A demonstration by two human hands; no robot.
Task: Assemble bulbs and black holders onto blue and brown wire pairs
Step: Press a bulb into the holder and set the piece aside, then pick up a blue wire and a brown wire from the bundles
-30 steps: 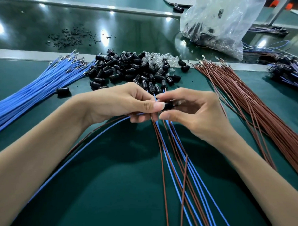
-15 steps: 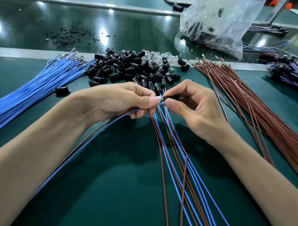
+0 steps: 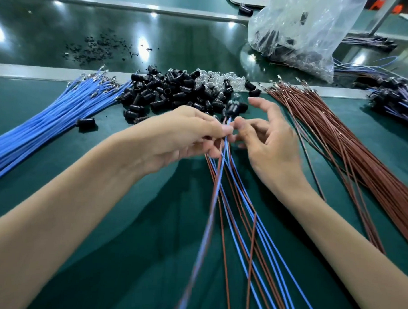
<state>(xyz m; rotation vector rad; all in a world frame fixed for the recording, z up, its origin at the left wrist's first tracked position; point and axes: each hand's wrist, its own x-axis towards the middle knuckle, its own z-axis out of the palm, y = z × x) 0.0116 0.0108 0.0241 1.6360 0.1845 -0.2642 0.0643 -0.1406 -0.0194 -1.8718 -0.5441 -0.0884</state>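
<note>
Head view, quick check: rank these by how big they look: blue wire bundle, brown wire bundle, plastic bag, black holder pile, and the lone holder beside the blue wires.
1. blue wire bundle and brown wire bundle: look alike, not ranked apart.
2. plastic bag, farther back, narrowly ahead.
3. black holder pile.
4. lone holder.

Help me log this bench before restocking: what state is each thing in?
left hand, pinching the wire pairs' upper ends
right hand, open, fingers spread
wire pairs, gathered at top, fanned out below
blue wires, loose bundle, lying left
brown wires, loose bundle, lying right
black holders, loose heap
bulbs, loose heap behind holders
plastic bag, slumped, partly filled
</note>
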